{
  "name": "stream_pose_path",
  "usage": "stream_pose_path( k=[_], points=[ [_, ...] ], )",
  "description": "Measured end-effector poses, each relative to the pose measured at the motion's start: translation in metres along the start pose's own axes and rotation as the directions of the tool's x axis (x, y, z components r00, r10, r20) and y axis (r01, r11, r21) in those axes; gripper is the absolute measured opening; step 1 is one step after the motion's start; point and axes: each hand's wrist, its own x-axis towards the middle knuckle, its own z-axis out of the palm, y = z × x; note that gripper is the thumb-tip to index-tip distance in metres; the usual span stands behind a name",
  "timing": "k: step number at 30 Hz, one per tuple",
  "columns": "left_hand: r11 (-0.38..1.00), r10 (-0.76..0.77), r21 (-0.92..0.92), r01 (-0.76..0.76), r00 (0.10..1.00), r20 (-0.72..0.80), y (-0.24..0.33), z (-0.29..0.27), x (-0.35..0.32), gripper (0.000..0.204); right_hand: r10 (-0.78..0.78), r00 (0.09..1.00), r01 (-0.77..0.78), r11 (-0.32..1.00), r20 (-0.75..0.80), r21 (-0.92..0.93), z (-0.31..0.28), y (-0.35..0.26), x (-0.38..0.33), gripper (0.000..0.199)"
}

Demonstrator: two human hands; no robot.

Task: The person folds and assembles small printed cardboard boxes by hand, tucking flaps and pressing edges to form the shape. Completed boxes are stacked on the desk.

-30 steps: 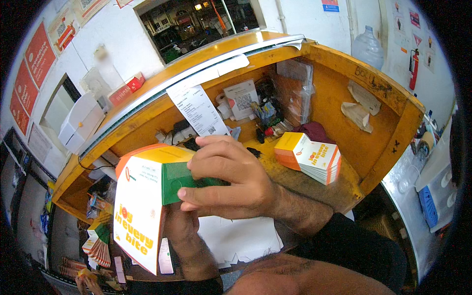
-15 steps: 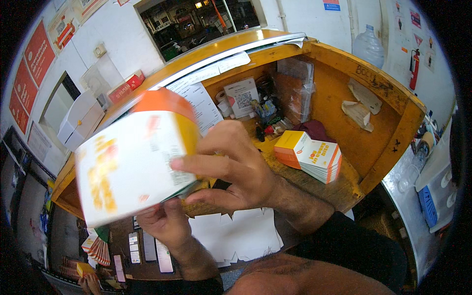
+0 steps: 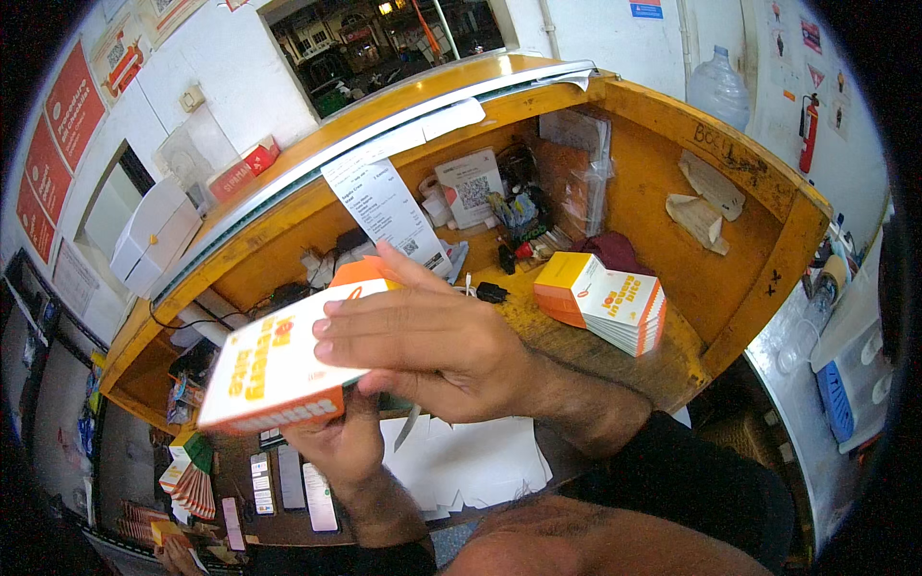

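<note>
A white, orange and yellow printed food carton is held up and tilted in front of the desk, left of the middle. My left hand grips it from below at its near edge; most of its fingers are hidden under the carton. Across the carton's upper face lie the fingers of my right hand, with the thumb at the near edge. To the right, a stack of similar flat cartons rests on the wooden desk. White paper sheets lie below my hands.
Several phones and another fanned stack of cartons are at the lower left. A paper receipt hangs from the desk's upper edge. At the far lower left, another person's hand is beside a small box. A raised wooden side panel bounds the right.
The carton has tipped from facing me upright to a flatter tilt and come lower. My right hand has moved from its right edge onto its face. The hanging receipt is now uncovered.
</note>
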Motion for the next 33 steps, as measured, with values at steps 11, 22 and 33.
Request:
stream_pose_path(
  k=[11,22,33],
  points=[
    [0.9,-0.24,-0.394,0.186,0.966,-0.092,0.005,0.0,0.026,0.047,0.052,0.991,-0.04,0.995,0.126,-0.094,0.013,0.005,0.001,0.102],
    [0.936,0.09,0.266,-0.23,0.888,0.451,0.013,0.012,0.038,0.077,0.491,0.87,-0.488,0.839,0.053,0.243,0.01,0.012,-0.004,0.074],
    [0.521,0.377,0.595,-0.612,0.79,0.483,-0.002,0.015,0.028,0.023,0.58,0.811,-0.415,0.658,-0.072,0.628,0.022,0.014,-0.003,0.04]
  ],
)
